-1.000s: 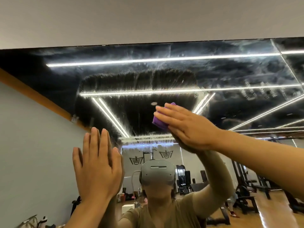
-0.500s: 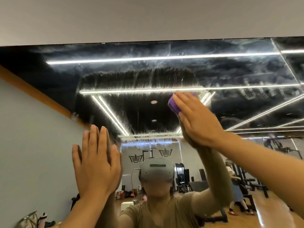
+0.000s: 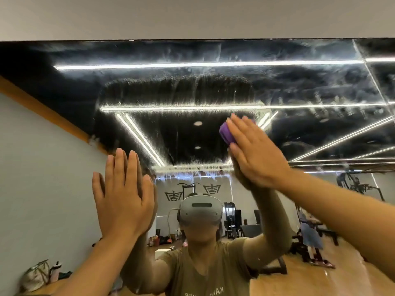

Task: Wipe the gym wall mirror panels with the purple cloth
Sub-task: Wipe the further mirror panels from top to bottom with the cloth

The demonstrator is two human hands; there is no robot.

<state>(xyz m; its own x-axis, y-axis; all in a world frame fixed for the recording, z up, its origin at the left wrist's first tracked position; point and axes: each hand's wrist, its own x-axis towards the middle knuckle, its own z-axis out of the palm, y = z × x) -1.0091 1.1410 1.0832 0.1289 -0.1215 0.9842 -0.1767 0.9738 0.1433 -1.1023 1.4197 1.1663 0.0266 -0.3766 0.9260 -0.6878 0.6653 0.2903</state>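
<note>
Head view shows the right hand [image 3: 254,150] pressing a bunched purple cloth [image 3: 227,133] flat-fingered against the large glass wall mirror panel [image 3: 213,90], high up and right of centre. The left hand [image 3: 124,197] lies spread on the glass lower left, fingers straight, holding nothing, apparently as a brace. A darker, cleared patch sits left of the cloth; hazy smears cover the glass above and to the right. The wiping step looks to be under way, with much of the panel left. The next stroke probably calls for steady pressure carried into the smeared area, overlapping the cleared edge.
</note>
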